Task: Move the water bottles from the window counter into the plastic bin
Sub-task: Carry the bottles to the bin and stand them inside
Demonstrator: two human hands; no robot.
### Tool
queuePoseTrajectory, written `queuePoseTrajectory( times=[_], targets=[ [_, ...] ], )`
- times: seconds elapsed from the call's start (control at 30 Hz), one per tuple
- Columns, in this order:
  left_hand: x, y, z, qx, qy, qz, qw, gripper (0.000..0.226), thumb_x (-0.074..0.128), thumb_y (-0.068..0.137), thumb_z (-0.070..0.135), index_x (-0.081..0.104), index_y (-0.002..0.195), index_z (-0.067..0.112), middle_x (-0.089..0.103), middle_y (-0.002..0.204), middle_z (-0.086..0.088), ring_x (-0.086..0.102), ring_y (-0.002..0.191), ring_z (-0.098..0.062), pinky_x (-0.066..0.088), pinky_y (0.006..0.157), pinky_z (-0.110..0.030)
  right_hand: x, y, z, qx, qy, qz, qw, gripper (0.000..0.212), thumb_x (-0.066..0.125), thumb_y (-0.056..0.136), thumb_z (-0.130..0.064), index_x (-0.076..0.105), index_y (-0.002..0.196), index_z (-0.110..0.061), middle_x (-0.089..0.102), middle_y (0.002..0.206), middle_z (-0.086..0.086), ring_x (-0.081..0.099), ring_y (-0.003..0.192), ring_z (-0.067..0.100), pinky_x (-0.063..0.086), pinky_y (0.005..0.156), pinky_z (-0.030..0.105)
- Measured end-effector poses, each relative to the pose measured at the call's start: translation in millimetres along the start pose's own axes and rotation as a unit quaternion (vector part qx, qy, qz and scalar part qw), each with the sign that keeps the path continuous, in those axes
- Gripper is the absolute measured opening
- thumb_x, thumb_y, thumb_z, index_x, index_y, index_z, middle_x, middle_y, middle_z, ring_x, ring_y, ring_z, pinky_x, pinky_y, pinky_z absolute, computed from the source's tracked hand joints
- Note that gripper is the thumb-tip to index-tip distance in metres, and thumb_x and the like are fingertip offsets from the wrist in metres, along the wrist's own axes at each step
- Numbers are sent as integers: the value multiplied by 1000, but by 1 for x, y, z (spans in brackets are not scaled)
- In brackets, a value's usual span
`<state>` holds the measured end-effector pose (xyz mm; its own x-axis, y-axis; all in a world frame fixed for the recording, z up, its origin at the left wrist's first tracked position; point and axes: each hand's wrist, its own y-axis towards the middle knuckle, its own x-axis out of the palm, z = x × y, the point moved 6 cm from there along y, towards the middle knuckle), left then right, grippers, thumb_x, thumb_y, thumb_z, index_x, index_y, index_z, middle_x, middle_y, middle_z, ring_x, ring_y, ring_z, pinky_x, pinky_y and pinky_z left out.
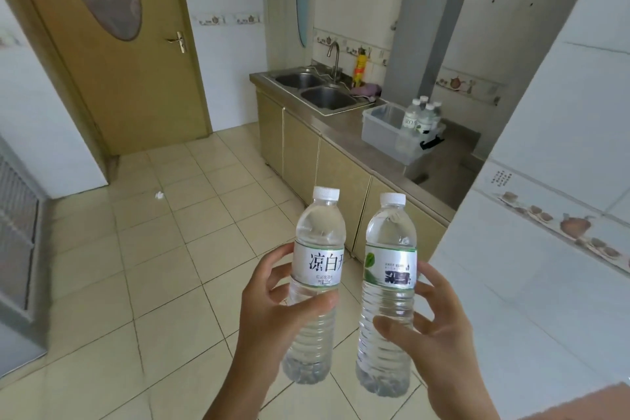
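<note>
Bottles (422,114) in bin (378,128) partly hidden

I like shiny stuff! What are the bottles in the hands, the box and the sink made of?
The two held bottles look like clear thin plastic: you see through them, and the sides are ribbed. The bin seems cloudy, see-through plastic. The sink looks like brushed steel, grey with a dull shine.

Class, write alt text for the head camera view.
Each hand holds an upright water bottle: left hand, right hand. Ahead, a plastic bin holding more bottles sits on the counter beside a double sink.
</note>
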<state>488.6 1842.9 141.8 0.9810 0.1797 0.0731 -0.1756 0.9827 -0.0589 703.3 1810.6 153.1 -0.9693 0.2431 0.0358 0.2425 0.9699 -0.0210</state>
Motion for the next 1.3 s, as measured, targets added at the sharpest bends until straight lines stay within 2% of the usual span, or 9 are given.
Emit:
queuePoseTrajectory(
  times=[0.17, 0.37, 0.47, 0.67, 0.83, 0.97, 1.1, 1.17, 1.3],
  targets=[
    [27, 87, 4, -7, -10, 21, 1000, 77, 92, 33, 34, 65, 103, 54, 75, 108, 8, 69, 107, -20, 53, 96, -53, 10, 96, -6, -7, -11, -20, 1000, 79, 79, 55, 18, 59, 111, -34, 70, 95, -16, 70, 84, 10, 52, 75, 32],
    [57, 192, -1, -18, -12, 22, 1000, 79, 93, 33, 34, 65, 103, 54, 74, 110, 5, 70, 105, -22, 55, 92, -53, 24, 201, 1, -10, -12, -3, 1000, 80, 87, 44, -1, 62, 106, -44, 69, 100, -9, 67, 95, 23, 53, 87, 49],
    [73, 253, -5, -21, -6, 5, 1000, 79, 93, 32, 35, 64, 103, 56, 74, 111, 7, 70, 104, -21, 57, 89, -50, 33, 259, 7, 2, -5, 3, 1000, 82, 86, 51, 10, 61, 105, -47, 69, 100, -10, 68, 94, 24, 53, 85, 52],
    [114, 389, -1, -29, 7, -51, 998, 78, 93, 35, 37, 63, 105, 54, 74, 111, 8, 68, 108, -20, 53, 96, -53, 47, 374, 13, 8, -22, 60, 998, 82, 84, 52, 12, 59, 114, -36, 68, 100, -7, 64, 94, 5, 48, 80, 24],
    [163, 483, 10, -26, 24, -123, 992, 74, 92, 39, 34, 63, 105, 53, 74, 108, 17, 69, 107, -13, 50, 101, -52, 46, 451, 20, 19, -14, 116, 993, 82, 84, 53, 13, 60, 113, -37, 68, 102, -9, 66, 97, 16, 51, 85, 31],
    [209, 539, 5, -29, 25, -160, 986, 74, 92, 39, 31, 64, 105, 50, 74, 107, 17, 67, 107, -10, 50, 102, -49, 32, 505, 25, 25, -4, 157, 987, 83, 83, 52, 16, 59, 113, -35, 68, 103, -8, 67, 92, 8, 53, 68, 18],
    [269, 592, 0, -22, 21, -200, 979, 75, 93, 42, 26, 64, 106, 49, 73, 112, 9, 67, 110, -15, 52, 100, -47, 4, 564, 29, 36, -2, 187, 982, 84, 85, 53, 11, 58, 118, -36, 67, 113, -3, 68, 95, 16, 54, 82, 37],
    [299, 617, -4, -15, 18, -213, 977, 76, 94, 43, 23, 63, 108, 49, 72, 113, 8, 68, 108, -15, 55, 94, -40, -12, 593, 29, 34, -14, 205, 978, 86, 85, 52, 11, 58, 119, -34, 70, 109, -4, 69, 94, 15, 54, 86, 44],
    [360, 664, -9, -14, 8, -238, 971, 78, 94, 43, 21, 63, 109, 48, 71, 114, 13, 68, 105, -10, 58, 80, -28, -41, 650, 22, 46, 2, 231, 972, 85, 83, 55, 11, 56, 124, -30, 73, 96, -13, 71, 85, 10, 56, 75, 35]
  ],
)
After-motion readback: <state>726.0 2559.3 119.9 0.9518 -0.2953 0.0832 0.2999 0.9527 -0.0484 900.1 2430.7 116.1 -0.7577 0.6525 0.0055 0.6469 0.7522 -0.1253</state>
